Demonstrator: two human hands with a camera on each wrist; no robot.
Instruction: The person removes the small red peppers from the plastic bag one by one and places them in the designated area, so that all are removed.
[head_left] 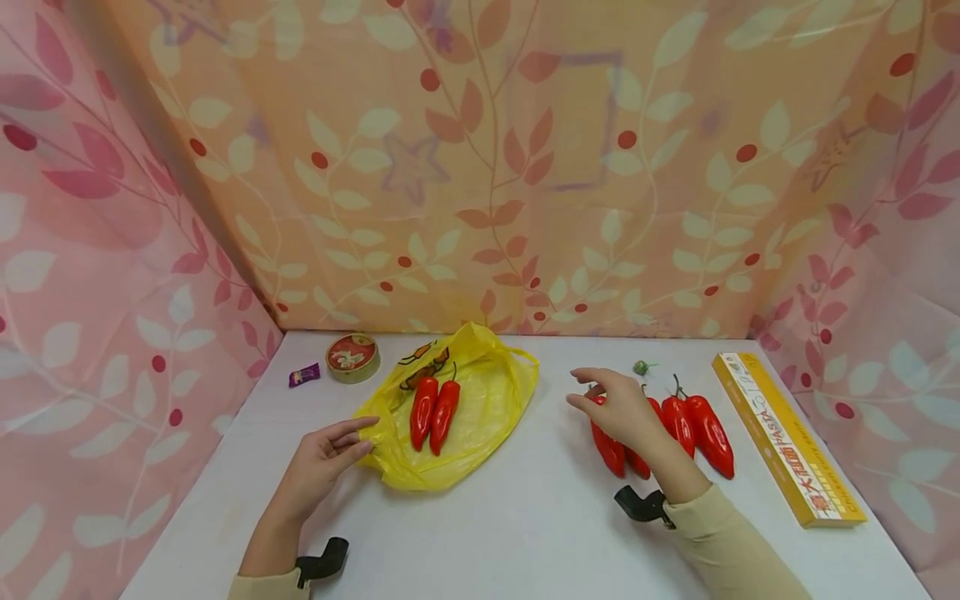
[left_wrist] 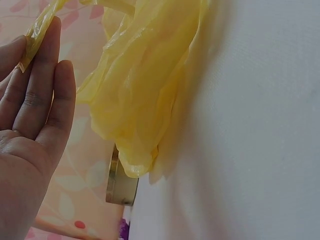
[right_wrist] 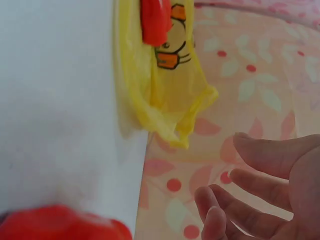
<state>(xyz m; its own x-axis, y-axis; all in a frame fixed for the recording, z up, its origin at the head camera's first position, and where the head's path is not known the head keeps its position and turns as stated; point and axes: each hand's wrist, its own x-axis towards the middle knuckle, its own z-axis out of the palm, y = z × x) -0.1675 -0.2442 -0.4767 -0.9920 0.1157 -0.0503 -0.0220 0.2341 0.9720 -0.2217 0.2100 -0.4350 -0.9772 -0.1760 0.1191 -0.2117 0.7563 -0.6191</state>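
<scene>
In the head view, a yellow plastic bag [head_left: 480,425] lies spread on the table with two red peppers [head_left: 423,414] on it. My left hand [head_left: 318,467] pinches the bag's left edge between thumb and fingers; the left wrist view shows the yellow film [left_wrist: 37,37] between them. Above several red peppers [head_left: 709,435] on the right hovers my right hand [head_left: 626,412], its fingers loosely bent and holding nothing. The right wrist view shows the spread fingers [right_wrist: 255,187] apart from a blurred pepper [right_wrist: 60,225] below. The hand and forearm partly hide those peppers.
A round tin [head_left: 352,358] and a small purple packet [head_left: 304,375] sit at the back left. A long yellow pasta box [head_left: 787,442] lies along the right edge. Behind the peppers is a small green thing [head_left: 642,367]. Patterned cloth [head_left: 495,167] walls enclose the white table [head_left: 517,533].
</scene>
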